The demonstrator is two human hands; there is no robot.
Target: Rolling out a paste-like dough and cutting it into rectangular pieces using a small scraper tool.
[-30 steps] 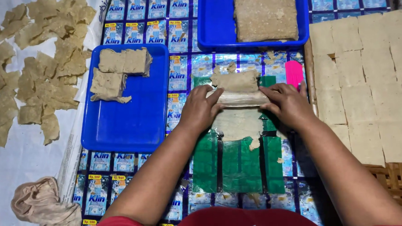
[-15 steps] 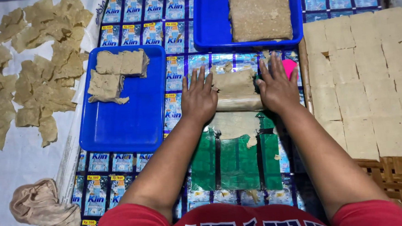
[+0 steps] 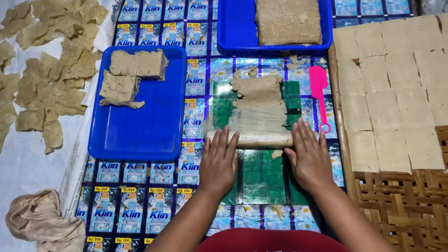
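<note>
Both hands flat, fingers spread, palms down on the ends of a pale rolling pin (image 3: 250,139): left hand (image 3: 219,162) on its left end, right hand (image 3: 310,154) on its right end; nothing gripped, just pressing. Pin's long axis runs left-right, lying just ahead of the palms under the fingertips; both hands about equally near. Beyond the pin, a thin ragged dough sheet (image 3: 256,106) stretches away from the person on a green plastic mat (image 3: 262,175). Pink spatula (image 3: 319,98) lies just right of the sheet, handle pointing toward the person. Containers: left blue tray (image 3: 132,131) holds a few folded dough slabs (image 3: 129,74) at its far end, near end bare; far blue tray (image 3: 234,28) holds one big brown dough block (image 3: 287,12). Woven bamboo rack (image 3: 417,203) on the right carries rows of flat pale squares (image 3: 400,81). Irregular dried pieces (image 3: 37,74) on white sheeting far left; crumpled cloth (image 3: 45,222) near-left.
</note>
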